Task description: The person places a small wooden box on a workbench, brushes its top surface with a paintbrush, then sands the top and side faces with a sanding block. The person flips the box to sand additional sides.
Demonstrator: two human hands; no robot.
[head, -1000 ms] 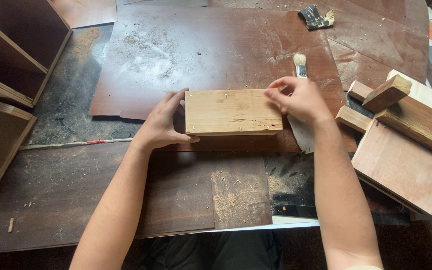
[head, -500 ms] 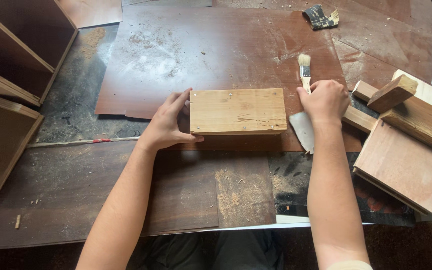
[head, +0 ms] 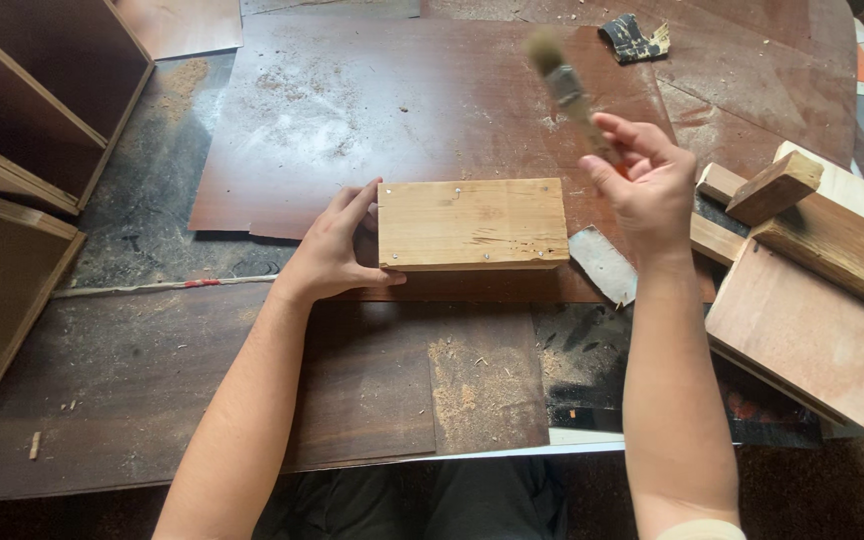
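A light wooden block [head: 472, 222] with small nail heads lies flat on a dark brown board [head: 402, 110] in the middle of the bench. My left hand [head: 337, 245] presses against the block's left end and steadies it. My right hand [head: 647, 185] is raised to the right of the block and grips a small paintbrush [head: 564, 85] by its handle. The brush points up and to the left, and its bristles are blurred.
A stack of wood offcuts and a reddish panel [head: 812, 320] lies at the right. Wooden shelf units [head: 22, 130] stand at the left. A torn piece of dark sandpaper [head: 634, 38] lies at the far edge. A grey scrap [head: 604, 263] and sawdust [head: 472, 380] lie near the block.
My right hand left the block's right end, took the paintbrush off the bench and lifted it. My left hand stayed on the block's left end.
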